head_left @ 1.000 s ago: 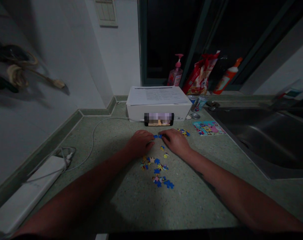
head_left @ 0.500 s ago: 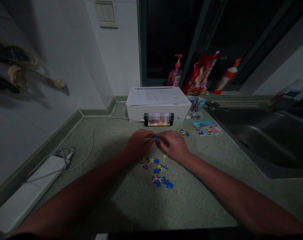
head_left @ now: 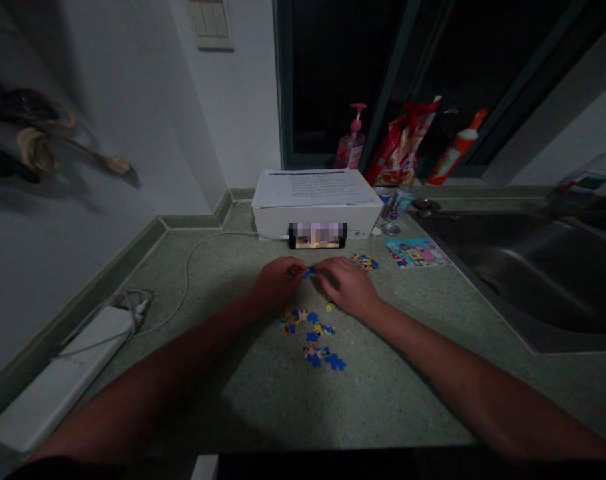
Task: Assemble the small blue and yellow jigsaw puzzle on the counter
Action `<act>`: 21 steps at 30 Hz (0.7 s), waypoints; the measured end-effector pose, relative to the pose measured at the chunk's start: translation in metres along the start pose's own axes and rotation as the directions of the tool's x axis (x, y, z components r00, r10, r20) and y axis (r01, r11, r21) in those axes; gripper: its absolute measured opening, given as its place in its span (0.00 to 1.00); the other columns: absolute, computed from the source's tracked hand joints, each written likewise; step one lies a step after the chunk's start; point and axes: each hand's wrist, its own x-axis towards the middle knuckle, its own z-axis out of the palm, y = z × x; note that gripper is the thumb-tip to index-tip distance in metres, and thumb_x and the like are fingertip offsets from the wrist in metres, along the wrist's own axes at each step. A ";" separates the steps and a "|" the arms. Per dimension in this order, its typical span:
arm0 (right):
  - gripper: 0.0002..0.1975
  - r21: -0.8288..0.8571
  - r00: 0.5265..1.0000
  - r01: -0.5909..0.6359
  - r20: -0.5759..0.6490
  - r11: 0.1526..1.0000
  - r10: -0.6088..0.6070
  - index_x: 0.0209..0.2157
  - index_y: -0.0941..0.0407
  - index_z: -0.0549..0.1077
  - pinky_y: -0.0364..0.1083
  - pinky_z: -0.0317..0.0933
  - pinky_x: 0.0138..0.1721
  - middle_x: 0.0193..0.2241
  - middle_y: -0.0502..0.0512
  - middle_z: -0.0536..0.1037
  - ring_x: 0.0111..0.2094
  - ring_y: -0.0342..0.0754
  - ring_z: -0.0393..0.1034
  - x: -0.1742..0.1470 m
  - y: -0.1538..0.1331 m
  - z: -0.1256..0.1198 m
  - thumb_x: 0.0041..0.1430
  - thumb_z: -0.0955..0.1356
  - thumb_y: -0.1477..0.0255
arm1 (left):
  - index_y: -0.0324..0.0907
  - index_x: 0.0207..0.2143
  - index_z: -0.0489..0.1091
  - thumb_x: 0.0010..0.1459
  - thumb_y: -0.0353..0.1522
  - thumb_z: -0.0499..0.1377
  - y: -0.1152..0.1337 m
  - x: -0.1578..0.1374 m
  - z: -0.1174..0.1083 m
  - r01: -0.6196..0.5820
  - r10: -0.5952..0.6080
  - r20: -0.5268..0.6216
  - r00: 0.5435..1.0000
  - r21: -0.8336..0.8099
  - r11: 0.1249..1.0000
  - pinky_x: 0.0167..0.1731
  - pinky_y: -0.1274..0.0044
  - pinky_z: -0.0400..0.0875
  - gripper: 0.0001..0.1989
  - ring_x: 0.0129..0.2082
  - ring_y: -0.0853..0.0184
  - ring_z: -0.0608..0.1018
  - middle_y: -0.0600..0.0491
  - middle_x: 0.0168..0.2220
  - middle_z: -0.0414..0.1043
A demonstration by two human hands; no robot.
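Note:
A small blue puzzle piece (head_left: 309, 272) is held above the counter between both hands. My left hand (head_left: 277, 283) pinches it from the left with thumb and fingertips. From the right, the closed fingers of my right hand (head_left: 351, 285) meet the same piece; whether it is one piece or two joined is too small to tell. Loose blue, yellow and pink puzzle pieces (head_left: 311, 337) lie on the counter nearer to me. Behind my right hand is a heap of mixed puzzle pieces (head_left: 365, 261), partly covered by it.
A phone (head_left: 317, 236) leans against a white box (head_left: 313, 190) behind the hands, its cable (head_left: 187, 273) looping left to a white power strip (head_left: 65, 377). To the right lie a colourful picture card (head_left: 417, 253), a can (head_left: 399, 203) and a steel sink (head_left: 543, 280).
The fingers shift slightly around the blue piece, which shows a little further left. The rest of the scene moves up a little as the head view tilts.

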 end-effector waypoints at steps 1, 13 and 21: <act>0.10 -0.004 1.000 0.003 -0.005 1.000 -0.003 0.50 0.50 0.82 0.60 0.74 0.54 0.47 0.61 0.88 0.50 0.61 0.82 -0.001 0.001 -0.001 0.73 0.69 0.72 | 0.46 0.43 0.82 0.65 0.23 0.66 0.000 -0.001 -0.001 -0.026 0.025 0.019 0.999 0.032 0.999 0.43 0.72 0.84 0.10 0.38 0.64 0.87 0.55 0.39 0.87; 0.10 -0.059 0.999 0.028 -0.026 0.998 -0.029 0.48 0.53 0.82 0.59 0.74 0.53 0.44 0.62 0.87 0.48 0.60 0.82 -0.002 0.007 -0.004 0.74 0.67 0.74 | 0.46 0.43 0.83 0.64 0.24 0.64 0.021 -0.009 -0.016 -0.144 0.087 0.369 0.925 0.129 0.981 0.51 0.65 0.78 0.11 0.43 0.58 0.85 0.52 0.40 0.85; 0.09 -0.063 1.000 -0.005 -0.002 0.998 0.005 0.49 0.53 0.81 0.59 0.72 0.55 0.46 0.63 0.87 0.51 0.59 0.81 -0.001 0.004 -0.008 0.74 0.67 0.74 | 0.47 0.45 0.83 0.66 0.28 0.67 0.040 -0.013 -0.036 -0.137 0.046 0.384 0.922 0.213 0.967 0.51 0.64 0.76 0.07 0.47 0.55 0.83 0.49 0.44 0.85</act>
